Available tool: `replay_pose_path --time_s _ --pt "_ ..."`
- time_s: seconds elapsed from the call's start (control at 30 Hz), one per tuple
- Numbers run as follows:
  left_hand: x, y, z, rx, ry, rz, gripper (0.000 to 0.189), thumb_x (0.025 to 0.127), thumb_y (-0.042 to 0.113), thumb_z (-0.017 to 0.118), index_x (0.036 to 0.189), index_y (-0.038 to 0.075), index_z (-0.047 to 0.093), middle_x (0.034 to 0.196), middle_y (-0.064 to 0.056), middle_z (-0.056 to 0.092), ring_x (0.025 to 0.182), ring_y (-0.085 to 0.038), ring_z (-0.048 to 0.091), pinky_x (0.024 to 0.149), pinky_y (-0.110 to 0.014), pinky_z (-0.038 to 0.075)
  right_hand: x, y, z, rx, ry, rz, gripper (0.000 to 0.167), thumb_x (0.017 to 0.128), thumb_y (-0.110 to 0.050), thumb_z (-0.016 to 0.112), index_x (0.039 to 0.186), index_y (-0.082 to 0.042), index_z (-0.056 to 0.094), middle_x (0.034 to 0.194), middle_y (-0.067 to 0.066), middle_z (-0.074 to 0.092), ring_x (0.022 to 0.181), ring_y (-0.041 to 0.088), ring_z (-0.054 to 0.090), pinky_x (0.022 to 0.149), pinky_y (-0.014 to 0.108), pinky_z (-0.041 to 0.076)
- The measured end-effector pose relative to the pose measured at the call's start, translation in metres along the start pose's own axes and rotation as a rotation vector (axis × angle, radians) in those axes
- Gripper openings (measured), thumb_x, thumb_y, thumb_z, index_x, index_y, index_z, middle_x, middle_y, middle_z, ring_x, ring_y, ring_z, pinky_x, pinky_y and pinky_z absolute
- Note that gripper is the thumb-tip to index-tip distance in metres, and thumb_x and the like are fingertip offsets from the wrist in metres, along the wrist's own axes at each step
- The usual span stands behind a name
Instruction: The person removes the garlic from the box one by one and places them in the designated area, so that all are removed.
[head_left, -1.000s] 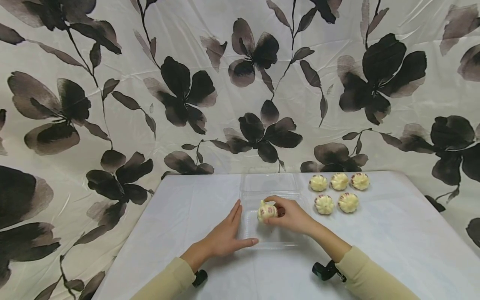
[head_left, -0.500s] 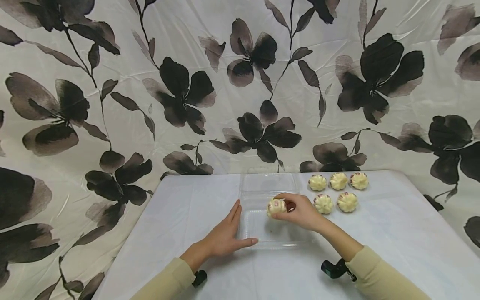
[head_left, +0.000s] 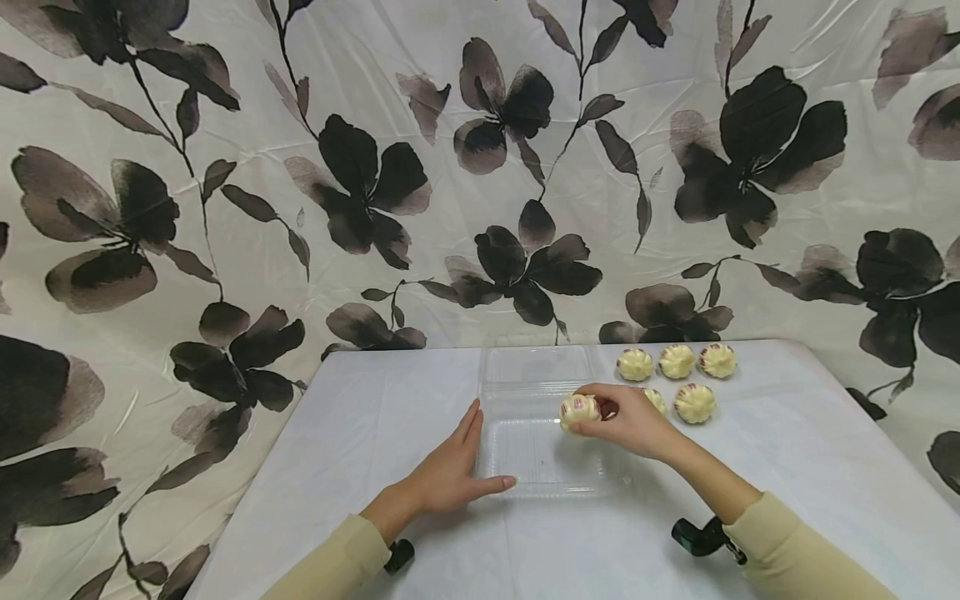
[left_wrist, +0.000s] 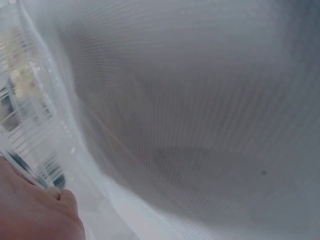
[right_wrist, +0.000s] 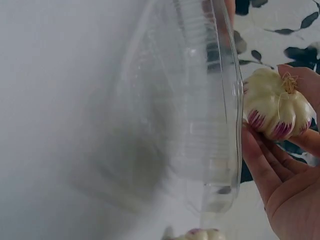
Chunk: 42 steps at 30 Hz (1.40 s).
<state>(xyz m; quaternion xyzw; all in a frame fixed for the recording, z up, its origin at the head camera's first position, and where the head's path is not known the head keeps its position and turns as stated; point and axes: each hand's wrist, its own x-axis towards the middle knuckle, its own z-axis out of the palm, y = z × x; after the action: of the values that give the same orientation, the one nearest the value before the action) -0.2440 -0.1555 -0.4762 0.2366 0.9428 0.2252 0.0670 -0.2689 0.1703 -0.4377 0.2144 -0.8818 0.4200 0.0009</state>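
A clear plastic clamshell container (head_left: 517, 454) lies on the white table with its lid folded back. My right hand (head_left: 628, 421) pinches a garlic bulb (head_left: 579, 412) between thumb and fingers, over the container's right side. In the right wrist view that garlic bulb (right_wrist: 277, 105) shows purple streaks and a tuft of dry roots, beside the container's rim (right_wrist: 239, 100). My left hand (head_left: 450, 467) rests against the container's left side, fingers straight and thumb spread along the front edge. Part of the left hand (left_wrist: 37, 207) also shows in the left wrist view, right at the clear plastic.
Several more garlic bulbs (head_left: 677, 362) sit in two rows at the table's back right; my right hand partly covers one garlic bulb (head_left: 655, 401). A floral cloth (head_left: 517, 167) hangs behind the table (head_left: 375, 400).
My right hand has moved to the right with the garlic bulb, from over the container's middle to its right side, and the bulb has tipped over. The left hand has stayed put.
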Motion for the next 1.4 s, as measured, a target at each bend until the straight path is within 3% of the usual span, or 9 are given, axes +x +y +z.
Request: replay_pose_path --time_s 0.83,1.17,1.4 --pt "-0.001 0.001 -0.001 0.007 -0.005 -0.010 0.124 0.086 0.078 0.061 0.163 0.000 0.003 0.172 -0.008 -0.008 0.156 -0.029 0.017 0.121 -0.047 0.029 -0.030 0.025 -0.067 -0.154 0.103 0.049 0.060 0.087 -0.035 0.083 0.131 0.002 0.066 0.077 -0.001 0.055 0.079 0.017 0.057 0.063 0.027 0.048" --pt "-0.001 0.000 0.001 0.009 -0.003 -0.012 0.128 0.083 0.084 0.057 0.164 0.000 0.003 0.173 -0.010 -0.007 0.155 -0.029 0.017 0.121 -0.047 0.029 -0.044 0.040 -0.096 -0.198 0.113 0.084 0.061 0.090 -0.034 0.080 0.133 0.005 0.063 0.080 0.002 0.052 0.077 0.016 0.052 0.057 0.026 0.044" --pt "-0.002 0.000 0.000 0.007 0.003 -0.003 0.126 0.084 0.082 0.058 0.163 -0.001 0.004 0.172 -0.011 -0.007 0.155 -0.031 0.019 0.121 -0.048 0.031 -0.053 0.049 -0.114 -0.254 0.109 0.141 0.067 0.092 -0.037 0.078 0.139 0.005 0.057 0.087 0.004 0.056 0.086 0.020 0.054 0.063 0.028 0.045"
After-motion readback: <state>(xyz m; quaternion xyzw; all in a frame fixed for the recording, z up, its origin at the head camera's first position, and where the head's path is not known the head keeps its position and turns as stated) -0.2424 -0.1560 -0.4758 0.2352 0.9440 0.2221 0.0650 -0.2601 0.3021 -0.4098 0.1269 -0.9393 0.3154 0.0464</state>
